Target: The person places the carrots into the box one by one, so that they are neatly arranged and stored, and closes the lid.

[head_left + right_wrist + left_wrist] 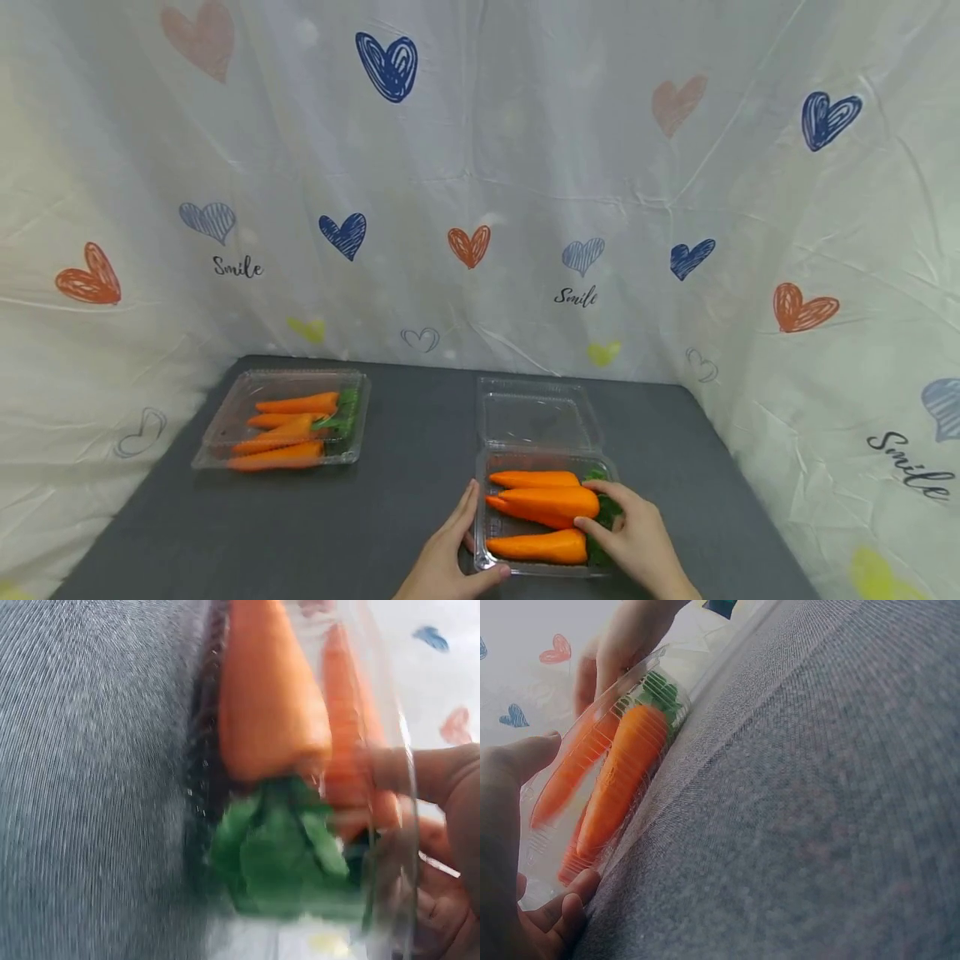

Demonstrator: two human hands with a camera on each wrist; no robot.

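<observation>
A clear plastic clamshell box [485,525] lies with its lid [536,417] folded back, holding several orange carrots with green tops. My left hand [450,550] grips its near left corner, thumb at the front rim and fingers along the left wall; the left wrist view shows this left hand [510,825] around the box's end. With thumb and index finger, my right hand [637,533] pinches the leafy end of the middle carrot [551,502], which lies over another one. A separate carrot [540,547] lies along the front. In the right wrist view, green leaves [277,855] appear blurred.
A second clear plastic box [247,392], its lid shut, stands at the left back of the dark grey table [405,433] with several carrots inside. A white curtain [465,167] printed with hearts hangs behind and along both sides.
</observation>
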